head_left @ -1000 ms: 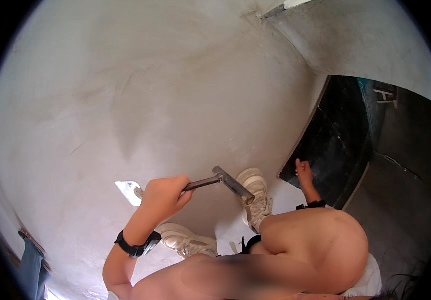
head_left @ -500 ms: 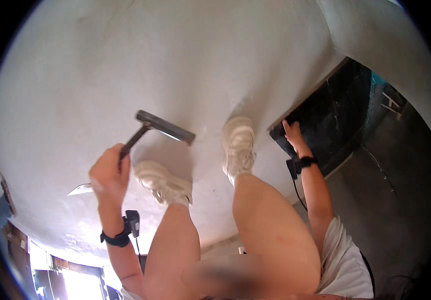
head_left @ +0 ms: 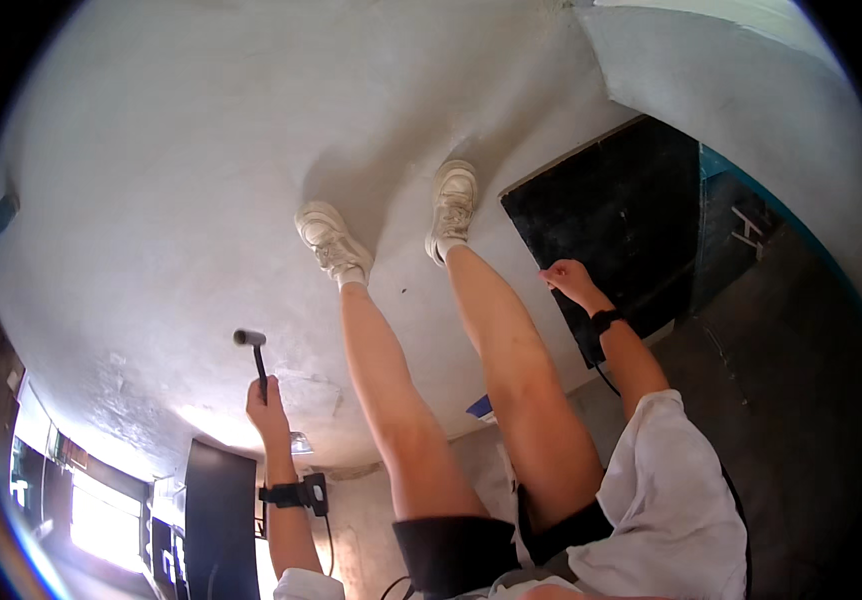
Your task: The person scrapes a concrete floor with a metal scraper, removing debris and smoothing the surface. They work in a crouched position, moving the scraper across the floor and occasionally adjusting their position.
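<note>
My left hand (head_left: 269, 408), low on the left, is closed around the dark handle of a hammer (head_left: 250, 339), whose head points away from me. A small shiny piece (head_left: 300, 443) shows beside my left wrist; I cannot make out its kind or whether I hold it. On the right, a large black panel (head_left: 631, 210) lies against the pale surface. My right hand (head_left: 575, 283) is at its near left edge, fingers curled together. Whether they grip the panel edge or something small cannot be seen. Each wrist wears a black strap with a device.
My feet in off-white shoes (head_left: 329, 240) stand on the pale, stained floor (head_left: 201, 200), left of the panel. A teal edge (head_left: 801, 220) and a white frame-like object (head_left: 748, 233) lie beyond the panel. A bright window (head_left: 106, 520) and a dark upright panel (head_left: 219, 520) are at lower left.
The hammer and my left hand have drawn back toward me, away from my shoes. My right hand has shifted slightly nearer me along the panel's edge, fingers now more curled. The view has shifted.
</note>
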Demonstrator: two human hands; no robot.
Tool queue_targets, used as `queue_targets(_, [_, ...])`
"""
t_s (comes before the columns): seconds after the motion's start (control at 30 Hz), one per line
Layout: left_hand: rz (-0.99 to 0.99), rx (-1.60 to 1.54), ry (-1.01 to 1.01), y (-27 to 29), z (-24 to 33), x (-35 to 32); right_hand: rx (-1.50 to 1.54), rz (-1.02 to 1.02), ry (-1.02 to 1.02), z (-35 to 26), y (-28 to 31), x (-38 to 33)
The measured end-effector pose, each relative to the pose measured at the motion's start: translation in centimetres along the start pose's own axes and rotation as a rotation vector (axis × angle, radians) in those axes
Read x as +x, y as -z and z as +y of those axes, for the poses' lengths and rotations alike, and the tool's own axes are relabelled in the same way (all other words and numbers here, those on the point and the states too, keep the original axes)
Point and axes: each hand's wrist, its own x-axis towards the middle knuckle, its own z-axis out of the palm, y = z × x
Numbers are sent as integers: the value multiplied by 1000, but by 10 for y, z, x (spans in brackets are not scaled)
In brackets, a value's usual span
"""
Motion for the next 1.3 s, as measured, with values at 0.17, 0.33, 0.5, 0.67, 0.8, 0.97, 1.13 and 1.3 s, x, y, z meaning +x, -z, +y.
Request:
queue_targets(0.17, [97,-158,1,24,-18,-83,67,458,366,30,17,-48])
queue_targets(0.33, [-62,-287,136,19,-15,-113,227,205,99,54,16,-129])
queue_targets(0.5, [-320,-295,293,7,-59,-105,29,162,-24,103,-62,-247])
queue_targets(0.67, [-447,-137,417,-26,-108,-138,99,74,-217,172,-85,-304])
queue_targets(0.8, [-505,44,427,-22,-153,-138,230,125,-76,212,-92,-314])
queue_targets(0.97, [-496,231,389,-15,-141,-135,439,529,-87,235,-73,-298])
queue_targets(1.13, [-397,293,306,-12,-144,-136,171,476,-204,284,-42,-324])
queue_targets(1.3, [-365,564,106,-6,-130,-115,327,592,3,346,42,-329])
